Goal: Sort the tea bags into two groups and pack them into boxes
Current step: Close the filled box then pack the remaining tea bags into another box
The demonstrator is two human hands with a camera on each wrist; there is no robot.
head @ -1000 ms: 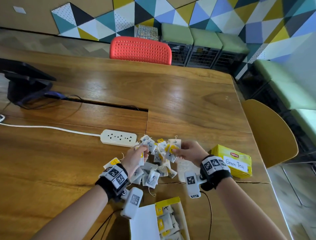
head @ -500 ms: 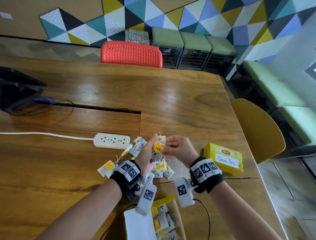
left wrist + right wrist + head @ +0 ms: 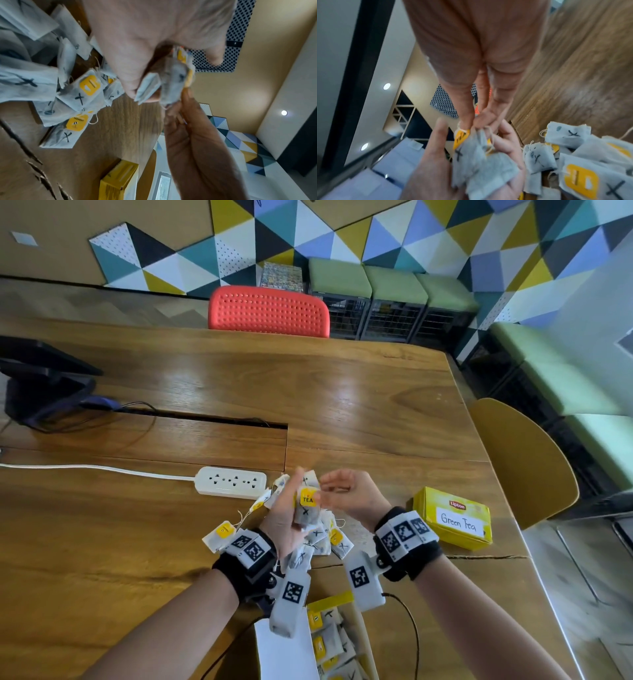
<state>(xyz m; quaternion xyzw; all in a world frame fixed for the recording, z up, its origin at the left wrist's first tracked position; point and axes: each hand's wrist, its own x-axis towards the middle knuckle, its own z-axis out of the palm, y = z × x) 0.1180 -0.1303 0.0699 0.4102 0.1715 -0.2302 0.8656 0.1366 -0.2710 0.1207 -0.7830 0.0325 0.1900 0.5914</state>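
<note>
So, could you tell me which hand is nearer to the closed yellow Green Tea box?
Right. The right hand is just beside the Green Tea box, on its left, pinching the tea bags. The left hand grips them farther left.

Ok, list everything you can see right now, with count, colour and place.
held tea bags: a few, white, yellow tags, X marks, in left hand
loose tea bags: a pile, white, table under the hands
open box: one, yellow, near edge, bags inside
Green Tea box: one, yellow, closed, right of the hands
power strip: one, white, left of pile
table: one, wooden
red chair: one, far side
yellow chair: one, right side
left hand: holds the bags
right hand: pinches at the held bags' top
</note>
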